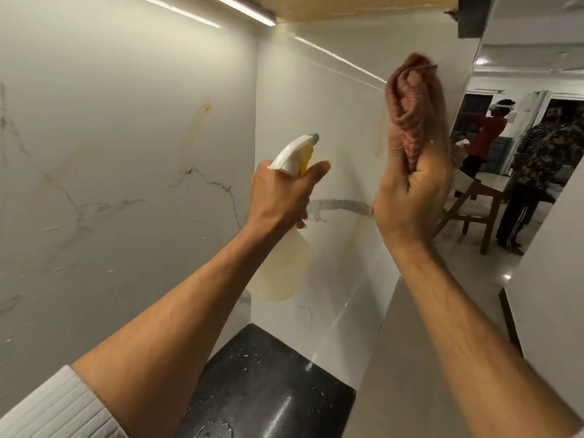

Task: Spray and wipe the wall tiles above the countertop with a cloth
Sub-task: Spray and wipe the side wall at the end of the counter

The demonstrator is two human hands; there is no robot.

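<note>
1. The spray bottle (281, 270) is one container of clear plastic with a white head and a yellow trigger. Its body hangs below the fingers of the left hand and looks pale yellowish inside; how full it is I cannot tell.
2. The left hand (284, 191) is raised, with the forearm rising from a white ribbed sleeve (57, 406). Its fingers are curled round the neck of the bottle and the thumb (316, 170) sticks out to the right. The nozzle, just above these fingers, points up toward the corner of the wall.
3. The right hand (410, 197) is lifted a little higher, wrist nearly upright. Its fingers are pressed together round the cloth (410, 105), a reddish-brown one, bunched, which stands up out of the fist.
4. The cloth is close before the right-side tile; whether it touches the tile I cannot tell.
5. The wall tiles (126, 153) are white with grey veins. Left of the left fingers they carry orange-brown streaks and small droplets.
6. The dark surface (268, 390) lies well below both hands, with wet spots on it.
7. A light strip (246, 9) shines above the fingers, under the cabinet.
8. Beyond the right fingers, in another room, stand two people near a wooden chair (474, 210).
</note>
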